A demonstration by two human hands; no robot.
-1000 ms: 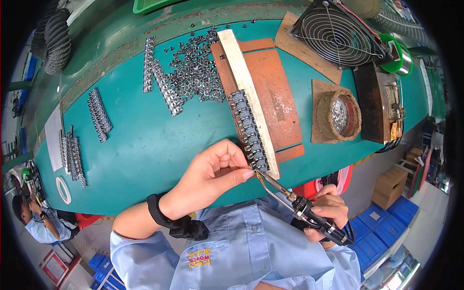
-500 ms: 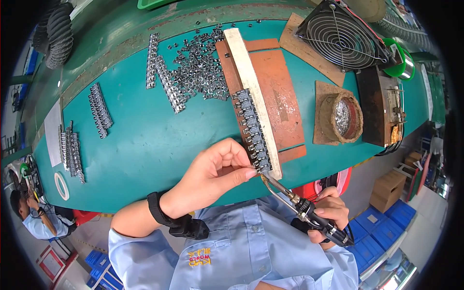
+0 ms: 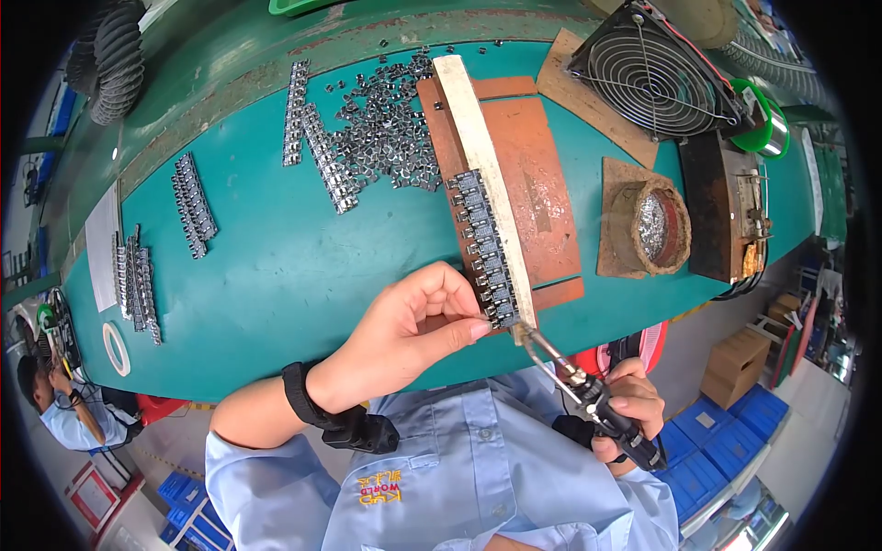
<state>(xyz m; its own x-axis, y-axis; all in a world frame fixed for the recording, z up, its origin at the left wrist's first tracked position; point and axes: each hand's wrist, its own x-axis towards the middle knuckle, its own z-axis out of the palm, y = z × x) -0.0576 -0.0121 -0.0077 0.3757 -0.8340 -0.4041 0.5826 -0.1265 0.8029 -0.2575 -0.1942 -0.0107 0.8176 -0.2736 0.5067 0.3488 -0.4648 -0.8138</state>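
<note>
A long strip of small black components [image 3: 484, 248] with metal parts along its left edge lies against a pale straight bar [image 3: 487, 138] on a brown board [image 3: 537, 202]. The thumb and fingers of my left hand [image 3: 418, 321] are closed on the strip's near end; the exact contact is partly hidden. My right hand [image 3: 634, 404] grips a black-handled soldering iron [image 3: 597, 404] with a thin metal tube beside its shaft. Its tip is by the near end of the bar, just right of the strip.
Loose metal pieces [image 3: 386, 129] are heaped at the back, beside finished-looking metal strips [image 3: 326, 161]. More strips [image 3: 136, 280] lie at left near a white ring [image 3: 117, 349]. On the right are a fan [image 3: 652, 78], a round pot [image 3: 650, 225], a dark box [image 3: 712, 207] and a green spool [image 3: 767, 129].
The soldering iron's tip has shifted a little to the right, away from the strip's near end. My left hand keeps its place at the strip.
</note>
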